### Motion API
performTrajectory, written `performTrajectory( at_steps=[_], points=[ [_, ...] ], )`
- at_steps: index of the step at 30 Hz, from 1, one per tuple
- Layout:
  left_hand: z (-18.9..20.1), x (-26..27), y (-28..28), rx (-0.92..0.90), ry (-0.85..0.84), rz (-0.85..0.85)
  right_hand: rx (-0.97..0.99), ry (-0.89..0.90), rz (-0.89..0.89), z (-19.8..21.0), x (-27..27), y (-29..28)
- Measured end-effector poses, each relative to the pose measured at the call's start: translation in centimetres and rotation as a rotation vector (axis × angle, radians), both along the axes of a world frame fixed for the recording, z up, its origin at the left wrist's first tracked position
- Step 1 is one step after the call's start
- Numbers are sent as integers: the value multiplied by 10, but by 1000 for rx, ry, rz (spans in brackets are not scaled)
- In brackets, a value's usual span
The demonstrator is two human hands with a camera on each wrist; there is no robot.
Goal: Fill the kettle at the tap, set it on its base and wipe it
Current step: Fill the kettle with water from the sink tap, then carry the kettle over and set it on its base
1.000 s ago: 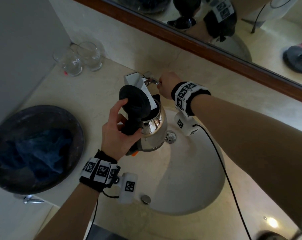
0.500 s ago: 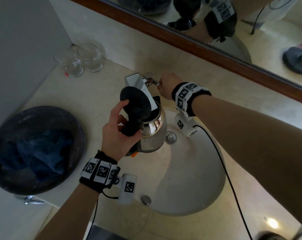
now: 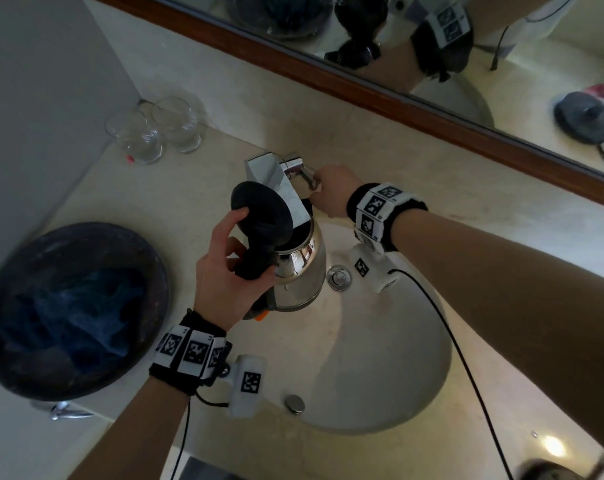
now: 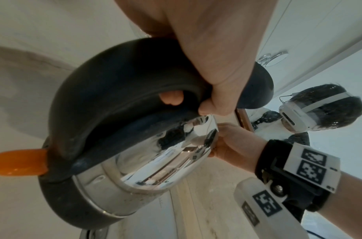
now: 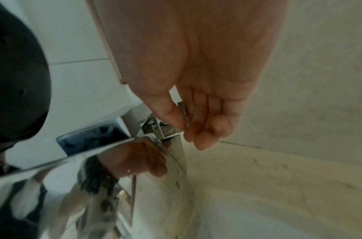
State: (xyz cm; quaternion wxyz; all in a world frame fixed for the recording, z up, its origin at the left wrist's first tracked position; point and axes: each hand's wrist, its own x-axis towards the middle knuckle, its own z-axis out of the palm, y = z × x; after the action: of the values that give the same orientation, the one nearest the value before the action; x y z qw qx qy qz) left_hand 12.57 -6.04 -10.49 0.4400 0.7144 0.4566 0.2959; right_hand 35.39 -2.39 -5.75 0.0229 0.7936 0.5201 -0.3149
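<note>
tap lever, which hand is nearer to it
Right. The right hand pinches the tap lever at the back of the basin. The left hand is nearer the person, gripping the kettle handle under the spout.

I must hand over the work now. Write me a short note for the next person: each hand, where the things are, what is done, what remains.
Left hand: grips the kettle by its black handle, lid open, holding it over the basin under the tap spout.
Right hand: pinches the tap lever.
Kettle base: seen only as a reflection in the mirror.
Blue cloth: in the dark bowl, left of the basin.
Done: kettle is at the tap. Water flow and fill level cannot be seen.
Left: finish filling, close tap, set the kettle on its base, wipe.
</note>
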Motion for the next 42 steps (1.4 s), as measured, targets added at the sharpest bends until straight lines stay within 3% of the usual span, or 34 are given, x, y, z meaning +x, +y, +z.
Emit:
performTrajectory(
  at_steps=[4,9,14,19,22,26,36,42],
  points=[
    [1,-5,-2,5,11,-27,-68,139,-25,-6,7,-16],
    [4,-12,-9,-6,-7,-65,-51,147,130,-9,1,-34],
    [9,-15,-19,-17,25,-117,-60,196,132,-10,0,-50],
    [6,-15,-30,47,28,-184,-114,329,1,-8,4,-75],
    [11,-15,-34,34,30,-228,-50,470,-171,-9,9,-96],
    [27,-15,-34,68,5,-300,56,520,-285,1,12,-117],
    [97,1,-13,311,-43,-519,412,594,-557,61,10,-153],
    [138,16,-12,393,-138,-556,569,616,-655,95,12,-169]
  ],
)
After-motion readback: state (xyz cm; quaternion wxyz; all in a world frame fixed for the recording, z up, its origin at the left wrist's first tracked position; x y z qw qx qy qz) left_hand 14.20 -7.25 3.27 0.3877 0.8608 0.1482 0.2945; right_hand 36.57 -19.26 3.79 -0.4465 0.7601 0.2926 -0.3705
